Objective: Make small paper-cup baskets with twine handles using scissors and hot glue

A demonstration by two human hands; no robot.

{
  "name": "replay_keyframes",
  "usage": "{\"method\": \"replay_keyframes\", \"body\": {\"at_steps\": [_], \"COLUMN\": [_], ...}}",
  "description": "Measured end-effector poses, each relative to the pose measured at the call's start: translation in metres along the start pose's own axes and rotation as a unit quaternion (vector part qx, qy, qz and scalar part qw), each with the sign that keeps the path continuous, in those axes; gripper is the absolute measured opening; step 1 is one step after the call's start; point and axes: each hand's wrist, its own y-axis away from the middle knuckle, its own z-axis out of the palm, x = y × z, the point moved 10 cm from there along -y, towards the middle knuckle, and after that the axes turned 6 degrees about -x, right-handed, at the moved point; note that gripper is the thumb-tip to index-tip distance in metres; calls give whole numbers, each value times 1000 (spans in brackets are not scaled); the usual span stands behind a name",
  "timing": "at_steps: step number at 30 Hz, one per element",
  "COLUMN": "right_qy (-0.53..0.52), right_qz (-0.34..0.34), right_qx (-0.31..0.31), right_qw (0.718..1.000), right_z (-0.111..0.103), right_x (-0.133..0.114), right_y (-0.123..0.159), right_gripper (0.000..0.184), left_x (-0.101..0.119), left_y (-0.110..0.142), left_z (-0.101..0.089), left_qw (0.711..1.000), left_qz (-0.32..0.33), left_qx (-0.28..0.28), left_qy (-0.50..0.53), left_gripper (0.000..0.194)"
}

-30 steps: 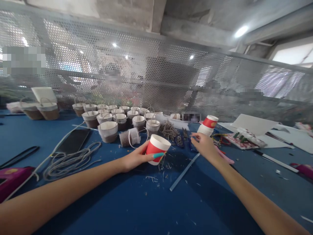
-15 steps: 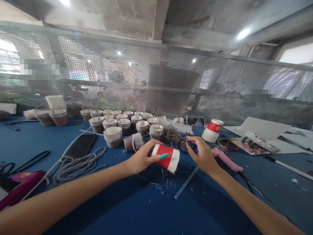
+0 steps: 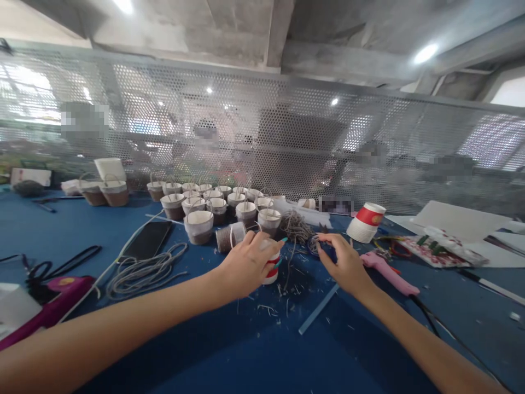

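My left hand [image 3: 250, 265] is closed from above around a red-and-white paper cup [image 3: 270, 273], which it largely covers. The cup is low over the blue table or on it; contact is unclear. To its right, my right hand [image 3: 338, 254] has thumb and fingertips curled at the dark blue loops [image 3: 312, 246] of what look like scissors. A tangle of grey-brown twine [image 3: 296, 225] lies just behind, and a strand hangs down between the hands. Beside my left hand, a twine-wrapped cup [image 3: 230, 236] with a pale handle lies on its side.
Several small handled baskets [image 3: 199, 227] stand behind. Stacked paper cups [image 3: 366, 223] and a pink glue gun [image 3: 389, 273] with a cord are at right. A phone [image 3: 148, 241], coiled grey cord [image 3: 141, 276] and a magenta tool [image 3: 61, 295] lie left. A translucent stick [image 3: 319, 309] lies in front.
My left hand has turned over and lowered the cup, now covering most of it from above. The right hand stays at the blue loops, its fingers drawn closer together. The view has shifted slightly left.
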Motion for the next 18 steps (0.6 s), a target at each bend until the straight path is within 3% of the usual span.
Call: {"method": "replay_keyframes", "body": {"at_steps": [4,10,18], "right_qy": [2,-16,-1], "right_qz": [4,7,5], "right_qx": [-10,-10,122], "right_qw": [1000,1000,993], "right_z": [3,4,-33], "right_x": [1,1,-3], "right_y": [0,1,-6], "right_gripper": [18,17,16], "left_x": [9,-5,6], "left_y": [2,2,14], "left_z": [5,-5,23], "left_qw": [998,999,999], "left_qz": [50,-37,-8], "left_qx": [-2,21,43], "left_qy": [-29,6,6], "left_gripper": [31,56,56]}}
